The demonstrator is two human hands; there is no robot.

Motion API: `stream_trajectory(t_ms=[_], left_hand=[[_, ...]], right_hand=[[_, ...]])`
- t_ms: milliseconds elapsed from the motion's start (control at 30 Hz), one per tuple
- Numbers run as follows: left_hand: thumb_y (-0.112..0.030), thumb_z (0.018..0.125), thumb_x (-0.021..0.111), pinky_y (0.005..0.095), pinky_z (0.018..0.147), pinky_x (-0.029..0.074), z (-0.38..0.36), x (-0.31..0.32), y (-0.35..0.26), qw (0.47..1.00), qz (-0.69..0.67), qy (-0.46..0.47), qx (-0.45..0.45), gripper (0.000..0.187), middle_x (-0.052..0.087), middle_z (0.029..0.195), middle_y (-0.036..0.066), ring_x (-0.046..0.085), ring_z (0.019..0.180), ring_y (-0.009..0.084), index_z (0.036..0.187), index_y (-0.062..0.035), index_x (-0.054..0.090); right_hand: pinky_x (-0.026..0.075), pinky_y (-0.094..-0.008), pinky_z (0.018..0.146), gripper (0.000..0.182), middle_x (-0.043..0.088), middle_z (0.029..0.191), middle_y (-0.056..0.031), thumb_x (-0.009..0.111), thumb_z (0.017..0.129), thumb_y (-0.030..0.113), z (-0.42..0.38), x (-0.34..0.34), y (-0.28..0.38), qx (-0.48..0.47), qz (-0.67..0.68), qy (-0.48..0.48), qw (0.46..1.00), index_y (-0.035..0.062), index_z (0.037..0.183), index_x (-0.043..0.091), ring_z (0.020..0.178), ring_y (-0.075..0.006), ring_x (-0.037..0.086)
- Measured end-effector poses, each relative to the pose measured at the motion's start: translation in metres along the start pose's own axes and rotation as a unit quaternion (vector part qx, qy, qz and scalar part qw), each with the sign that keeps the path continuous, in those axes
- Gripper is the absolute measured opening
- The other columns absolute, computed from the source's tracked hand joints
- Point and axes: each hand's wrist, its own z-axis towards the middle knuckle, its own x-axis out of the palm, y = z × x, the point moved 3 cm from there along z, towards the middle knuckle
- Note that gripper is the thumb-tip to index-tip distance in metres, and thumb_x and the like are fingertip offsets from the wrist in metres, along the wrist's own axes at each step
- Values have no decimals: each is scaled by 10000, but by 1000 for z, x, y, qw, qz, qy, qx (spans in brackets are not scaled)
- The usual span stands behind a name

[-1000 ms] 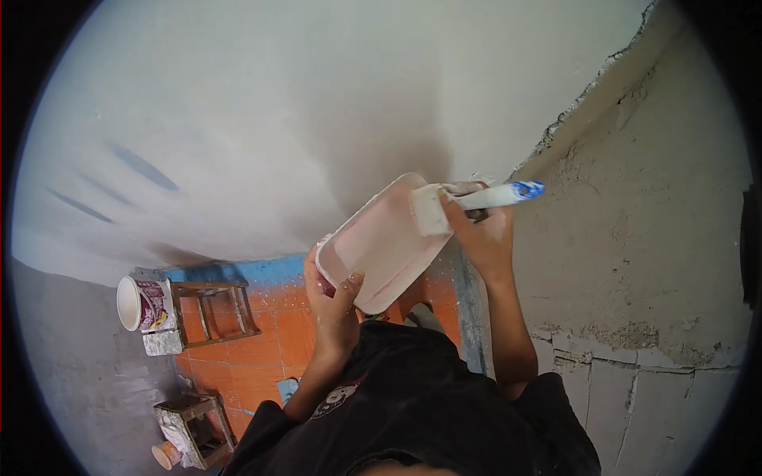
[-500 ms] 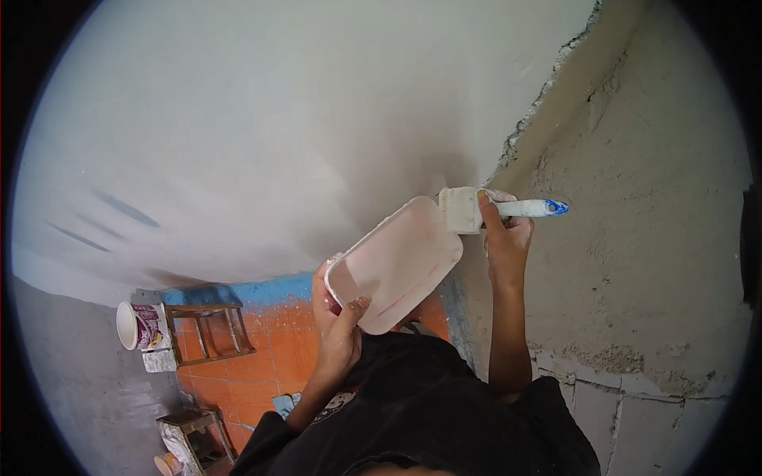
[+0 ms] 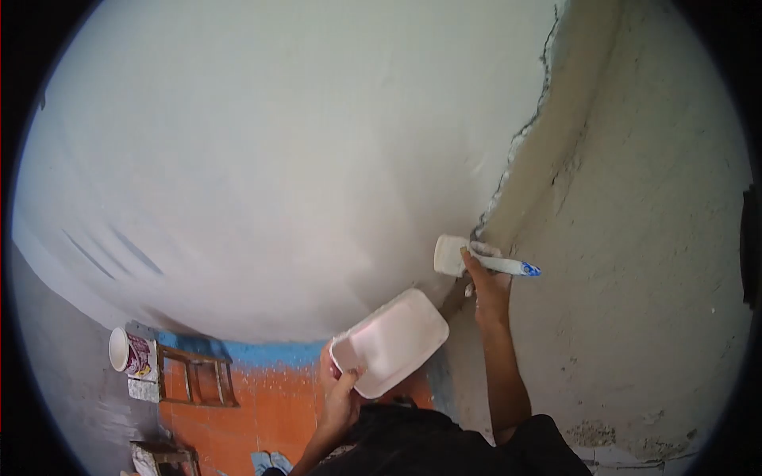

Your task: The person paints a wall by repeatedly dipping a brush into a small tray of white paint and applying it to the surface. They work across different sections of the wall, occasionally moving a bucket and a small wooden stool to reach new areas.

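Observation:
My left hand (image 3: 340,397) grips the near rim of a shallow white tray (image 3: 390,342), tilted in front of my dark shirt. My right hand (image 3: 486,287) is closed around a wide paintbrush (image 3: 476,258) with a white-smeared handle and blue tip. The brush head presses flat against the white painted wall (image 3: 278,159), right at its ragged border with the bare grey plaster (image 3: 635,238). The brush is clear of the tray, above and to its right.
Far below lie an orange tiled floor (image 3: 270,412) and a blue strip at the wall's foot. A wooden stool (image 3: 193,374) carries a white paint bucket (image 3: 127,352); another stool (image 3: 163,458) sits lower left. Grey streaks mark the wall at left.
The brush left the tray's edge and now rests on the wall at the plaster border. The tray dropped lower in view. My view tilted up, showing more wall.

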Motion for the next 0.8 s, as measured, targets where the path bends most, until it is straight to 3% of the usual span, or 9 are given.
stream_trajectory(t_ms=[67,133,200,267,367,467,600,700,800], left_hand=[[8,817,602,377,1030,458,1,3,5,1000,-4,-2,1,644,505,1283,105,515,1204,222,1419,-64,382],[11,822,601,379,1032,458,5,2,9,1000,-4,3,14,639,505,1280,105,515,1206,225,1417,-69,383],[23,823,597,381,1036,457,6,5,10,1000,-12,2,17,638,507,1281,103,514,1207,222,1418,-68,384],[25,820,597,383,1039,456,7,9,9,1000,-16,-5,23,641,509,1282,102,515,1207,221,1418,-66,385],[28,813,603,378,1040,454,9,4,14,998,-36,-2,51,646,514,1280,104,522,1202,221,1415,-59,388],[32,806,616,373,1040,453,13,0,19,997,-53,-16,54,650,521,1275,107,529,1195,223,1410,-53,391],[-78,782,588,430,1042,438,15,2,21,997,-9,-43,63,627,520,1286,122,521,1226,259,1382,-46,409],[-74,781,594,430,1035,440,16,0,22,997,-3,-45,67,613,523,1275,125,526,1214,256,1366,-36,413],[-68,778,597,430,1030,441,15,2,17,997,-4,-45,68,602,524,1266,124,528,1205,254,1351,-32,418]], right_hand=[[473,-217,715,265,663,971,-22,776,876,104,23,18,52,-94,1,42,995,25,1096,651,872,-63,591],[532,-249,653,334,678,1009,-45,767,880,95,40,43,118,-192,-41,73,978,11,1178,643,827,-90,628],[547,-284,708,276,706,1020,-83,739,887,57,56,70,179,-316,-62,107,941,-1,1146,666,866,-141,675],[559,-302,699,267,724,1041,-109,740,842,27,75,92,235,-605,-199,73,767,8,1105,701,870,-203,705],[575,-314,704,236,726,1018,-95,748,821,82,86,118,280,-723,-301,23,622,51,1054,735,883,-246,705],[587,-322,697,258,725,1049,-51,696,828,109,86,128,254,-741,-389,11,547,99,1082,735,898,-230,697],[572,-304,630,355,698,1104,-27,611,806,103,68,106,132,-711,-490,85,497,147,1142,719,912,-189,675],[577,-336,702,316,717,1064,-64,635,822,68,43,94,113,-602,-535,196,559,119,1119,733,839,-238,687],[575,-362,701,331,670,1003,-34,623,846,136,68,100,164,-610,-459,204,613,148,1166,706,887,-257,668]])
